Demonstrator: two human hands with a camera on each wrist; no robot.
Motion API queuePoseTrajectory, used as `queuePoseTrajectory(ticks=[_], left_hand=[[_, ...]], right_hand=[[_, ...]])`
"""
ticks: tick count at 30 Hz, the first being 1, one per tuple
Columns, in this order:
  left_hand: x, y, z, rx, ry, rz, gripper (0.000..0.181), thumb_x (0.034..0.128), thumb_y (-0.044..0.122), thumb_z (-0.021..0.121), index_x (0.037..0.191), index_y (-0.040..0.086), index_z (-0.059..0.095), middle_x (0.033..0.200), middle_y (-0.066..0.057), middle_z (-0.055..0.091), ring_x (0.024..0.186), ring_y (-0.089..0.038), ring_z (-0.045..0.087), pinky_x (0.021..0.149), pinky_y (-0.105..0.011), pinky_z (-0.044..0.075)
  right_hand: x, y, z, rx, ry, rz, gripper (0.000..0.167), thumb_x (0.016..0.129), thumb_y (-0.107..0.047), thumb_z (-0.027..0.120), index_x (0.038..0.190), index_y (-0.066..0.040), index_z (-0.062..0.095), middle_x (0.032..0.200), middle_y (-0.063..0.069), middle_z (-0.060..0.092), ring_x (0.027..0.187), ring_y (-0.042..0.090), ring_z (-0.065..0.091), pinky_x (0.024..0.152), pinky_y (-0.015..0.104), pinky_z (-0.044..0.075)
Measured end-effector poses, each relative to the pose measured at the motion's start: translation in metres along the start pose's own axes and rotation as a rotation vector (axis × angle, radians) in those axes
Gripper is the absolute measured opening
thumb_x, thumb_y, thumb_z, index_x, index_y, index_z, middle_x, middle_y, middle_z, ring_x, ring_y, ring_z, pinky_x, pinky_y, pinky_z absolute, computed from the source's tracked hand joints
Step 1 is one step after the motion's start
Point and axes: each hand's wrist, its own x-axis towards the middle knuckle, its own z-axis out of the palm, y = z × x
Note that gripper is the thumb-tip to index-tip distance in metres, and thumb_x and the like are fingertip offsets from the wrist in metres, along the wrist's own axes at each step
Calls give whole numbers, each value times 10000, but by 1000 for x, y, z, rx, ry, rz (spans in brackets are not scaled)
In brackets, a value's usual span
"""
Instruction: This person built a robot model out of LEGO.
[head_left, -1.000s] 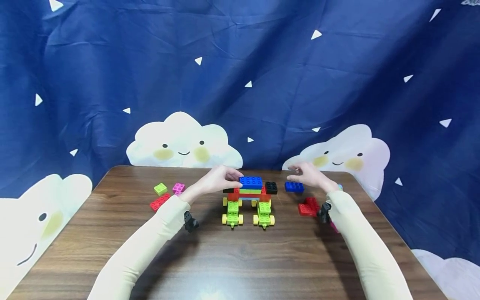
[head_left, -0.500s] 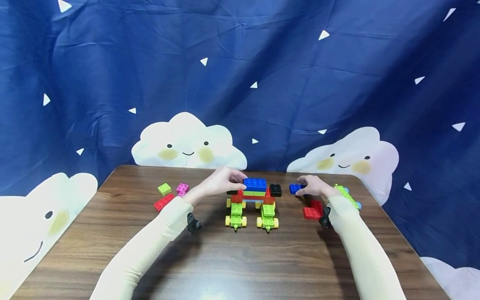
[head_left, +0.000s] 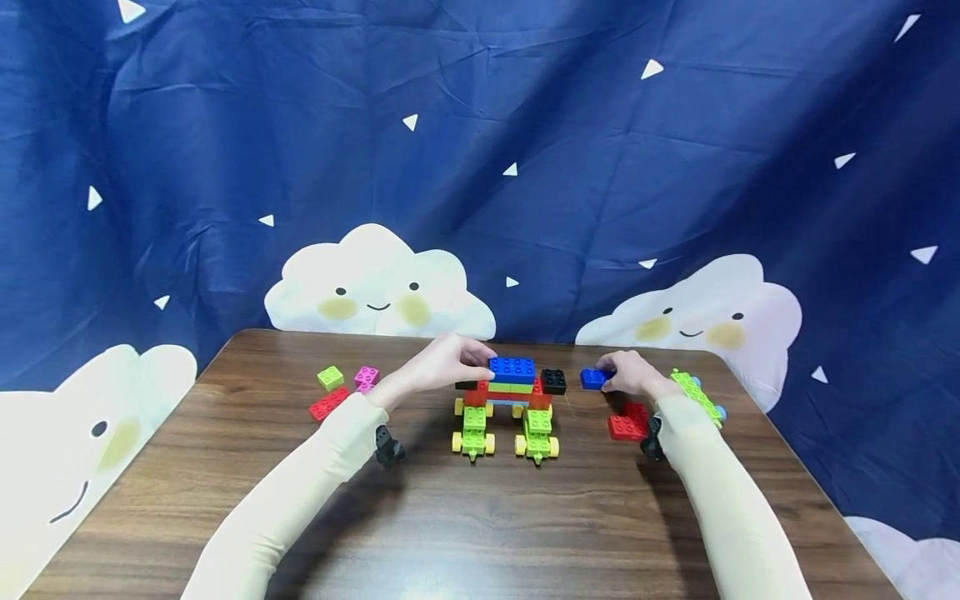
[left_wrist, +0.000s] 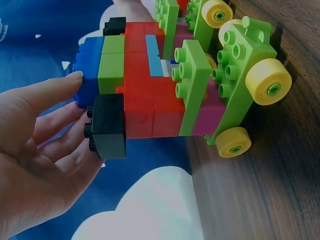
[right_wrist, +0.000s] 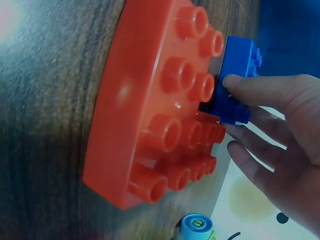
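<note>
A vehicle of stacked toy building bricks (head_left: 502,389) stands mid-table, with red, green and black bricks on green bases with yellow wheels. On its top sits a blue eight-stud brick (head_left: 512,369), which my left hand (head_left: 441,365) pinches at its left end. The left wrist view shows the thumb (left_wrist: 60,90) on the near side of that brick, the other fingers behind it. To the right, my right hand (head_left: 633,373) pinches a separate blue brick (head_left: 592,379) lying on the table. The right thumb (right_wrist: 260,90) presses its near face; part of the brick is covered.
Red bricks (head_left: 628,423) lie below my right wrist, and a green wheeled base (head_left: 696,396) with blue wheels is beside it. Left of the vehicle are a lime brick (head_left: 330,377), a pink brick (head_left: 367,377) and a red brick (head_left: 329,404). A blue cloth (head_left: 480,167) hangs behind the table.
My right hand has come down onto the loose blue brick and taken hold of it. My left hand stays on the vehicle's top brick. The head view has shifted slightly.
</note>
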Motion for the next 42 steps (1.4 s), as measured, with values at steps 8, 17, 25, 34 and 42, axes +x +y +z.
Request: queuePoseTrajectory(ticks=[8,17,25,34,42], left_hand=[[1,-1,0,9,2,25,358,894,239,737,1201,58,702,1125,-90,752,1035,-202,714,926,-323,570],[-1,-2,-1,21,10,41,363,896,246,734,1203,56,699,1128,-95,749,1025,-204,714,922,-327,572],[-3,-4,-2,20,29,43,350,894,259,735,1182,62,702,1082,-87,752,1010,-199,702,936,-353,561],[-3,-7,1,18,39,62,354,895,261,733,1193,73,698,1115,-79,744,1027,-202,697,936,-353,566],[-4,-6,-1,11,30,55,361,894,255,736,1203,74,691,1138,-72,741,1044,-198,696,955,-352,560]], right_hand=[[-8,-6,-7,-16,37,-30,355,885,-145,716,1181,44,665,1218,284,661,1134,413,625,1005,565,478],[-21,-17,-25,-28,136,-166,351,885,-177,719,1156,44,682,1135,245,710,1053,389,667,949,551,509],[-30,-36,-41,-11,238,-290,284,863,-154,749,1102,-4,720,1043,148,750,936,300,692,880,499,545],[-43,-68,-64,-13,318,-324,316,888,-179,738,1161,-24,703,1123,162,738,1004,296,698,890,501,552],[-59,-103,-76,-39,370,-379,354,897,-250,734,1201,-71,699,1189,125,720,1084,287,679,938,485,545]])
